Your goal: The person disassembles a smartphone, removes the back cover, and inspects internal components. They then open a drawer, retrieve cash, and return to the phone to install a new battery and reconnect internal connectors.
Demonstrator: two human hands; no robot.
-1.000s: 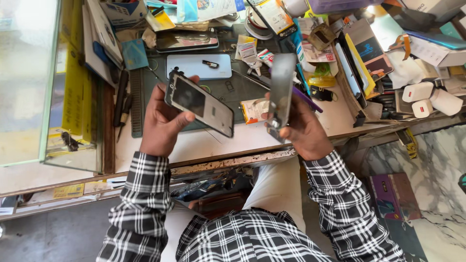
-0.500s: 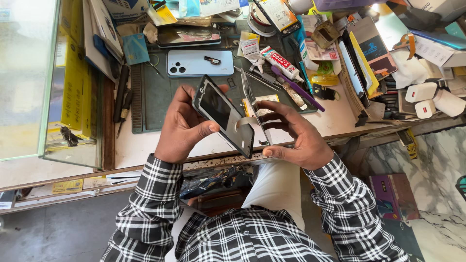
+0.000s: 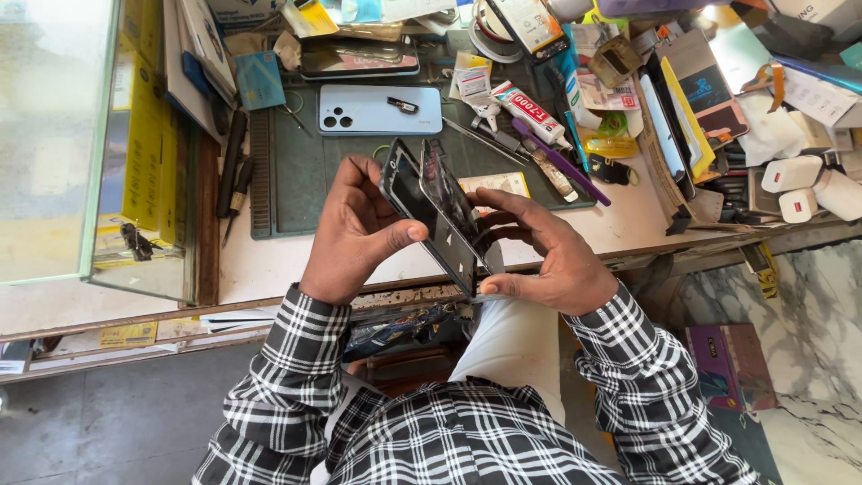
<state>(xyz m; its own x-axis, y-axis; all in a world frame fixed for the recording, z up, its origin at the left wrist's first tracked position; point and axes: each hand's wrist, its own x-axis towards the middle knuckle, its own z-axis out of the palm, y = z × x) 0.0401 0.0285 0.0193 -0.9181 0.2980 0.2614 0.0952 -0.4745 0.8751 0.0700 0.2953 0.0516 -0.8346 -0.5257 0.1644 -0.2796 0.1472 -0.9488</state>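
Observation:
My left hand (image 3: 355, 235) grips a dark smartphone (image 3: 422, 211) by its left edge, tilted up over the front of the workbench. My right hand (image 3: 543, 251) holds a thin dark screen panel (image 3: 458, 202) against the phone's right side, fingers spread along it and the thumb under its lower corner. The two pieces touch at the lower end and gape at the top. Both sleeves are black-and-white plaid.
A green work mat (image 3: 296, 175) lies behind the hands with a light blue phone (image 3: 382, 110) face down on it. A glue tube (image 3: 530, 112), a purple-handled tool (image 3: 561, 162), white chargers (image 3: 795, 184) and stacked phones and packets crowd the back and right. A glass case (image 3: 54, 135) stands left.
The right hand brought the thin panel from up at the right down against the phone. The left hand tilted the phone more upright and drew it closer to the bench edge.

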